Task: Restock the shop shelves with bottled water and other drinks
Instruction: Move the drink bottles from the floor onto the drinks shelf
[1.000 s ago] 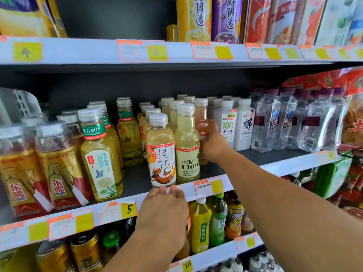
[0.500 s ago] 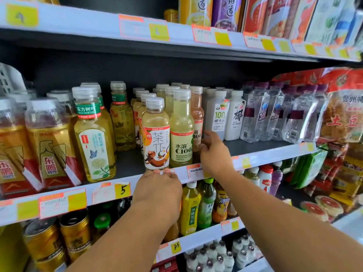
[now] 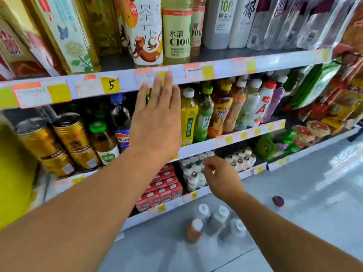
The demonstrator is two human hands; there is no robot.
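Across the whole frame runs a shop shelf unit w/ price-tag strips on each shelf edge point(image 3: 125, 83), incl. a yellow tag marked 5 point(image 3: 110, 85). Top shelf in view holds big tea bottles at left, then a white-label tea bottle w/ a monkey drawing point(image 3: 146, 36), a pale C100 bottle point(image 3: 176, 36) just beside it, white coconut-drink bottles point(image 3: 224, 22) and clear water bottles point(image 3: 284, 20) further right. Next shelf down: gold cans point(image 3: 59, 138) stacked two high at left, a green-cap bottle point(image 3: 102, 142), then a row of yellow, green and orange drink bottles point(image 3: 206, 114) to the right; snack bags point(image 3: 318, 91) hang at far right. Lower shelf has red drink cartons point(image 3: 163, 187) and packs of small white bottles point(image 3: 193, 169). On the grey floor point(image 3: 294, 222), close to the shelf base, stands a cluster of small bottles w/ white caps point(image 3: 214, 220), one w/ orange contents; a small dark purple round thing point(image 3: 278, 201) lies well apart to the right. Left hand point(image 3: 157, 122) is raised flat in front of the shelves, fingers straight and together, tips level w/ the tag strip; contact w/ it can't be told, holding nothing. Right hand point(image 3: 222, 177) sits low near the small white bottle packs, fingers loosely curled, nothing visible in its grip; image is motion-blurred there.
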